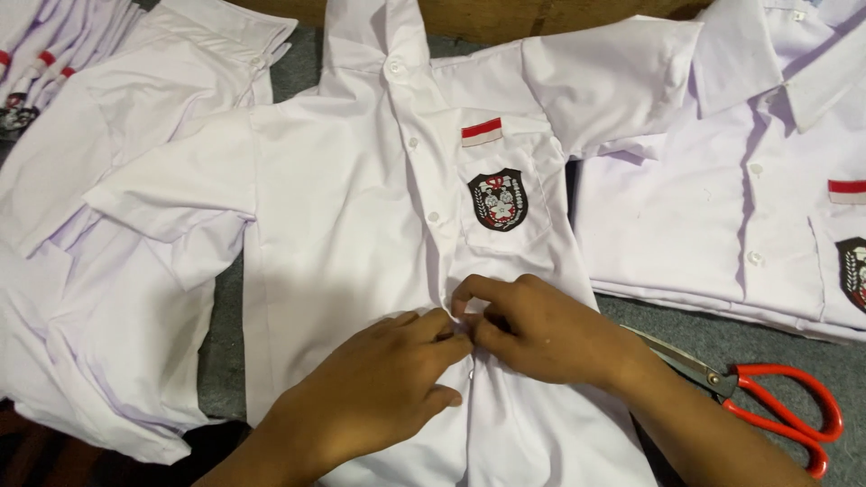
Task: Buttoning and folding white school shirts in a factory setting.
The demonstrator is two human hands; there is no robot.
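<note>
A white short-sleeved shirt (pixel 352 207) lies face up in front of me, with a red-and-white strip and a black shield badge (pixel 497 199) on its chest pocket. Both hands meet at the button placket in the lower middle. My left hand (pixel 379 388) rests flat on the cloth and pinches the placket edge. The fingertips of my right hand (pixel 532 329) pinch the same spot, at a button. The upper buttons look fastened.
Red-handled scissors (pixel 767 397) lie on the grey surface at the right, beside my right forearm. More white shirts are stacked at the right (pixel 722 198), piled at the left (pixel 108 298), and folded in the top left corner (pixel 45 54).
</note>
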